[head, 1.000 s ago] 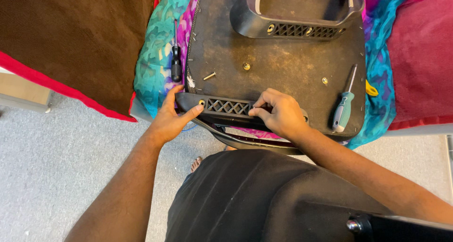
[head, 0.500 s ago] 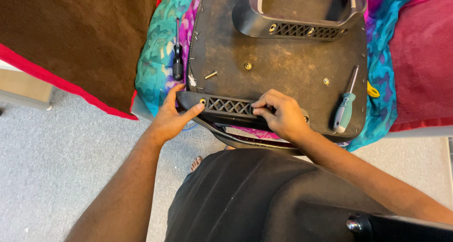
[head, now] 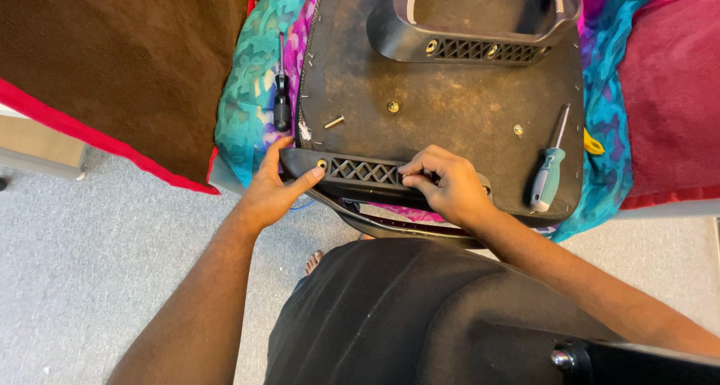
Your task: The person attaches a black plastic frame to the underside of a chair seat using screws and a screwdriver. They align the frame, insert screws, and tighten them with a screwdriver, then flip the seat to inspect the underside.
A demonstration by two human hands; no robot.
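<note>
A brown blanket fills the 10 o'clock area of the head view, and grey carpet covers the floor at 8 o'clock. A red cover lies at 3 o'clock. A teal and magenta cloth sits under the dark seat base, which occupies the 12 o'clock area, underside up.

Two black armrests are on the base. The far armrest lies across the 12 o'clock edge. The near armrest lies along the base's 6 o'clock edge, and its latticed bracket faces up.

The left hand grips the 9 o'clock end of the near armrest; its fingers are wrapped over the end and the thumb lies on top beside a mounting hole. The right hand rests on the bracket at its 3 o'clock part, fingers curled and tips pinched on the lattice edge; whether they hold a small part cannot be told.

A teal screwdriver lies on the base at 3 o'clock of the right hand. A black screwdriver lies on the cloth at 12 o'clock of the left hand. A loose bolt lies on the base near it.
</note>
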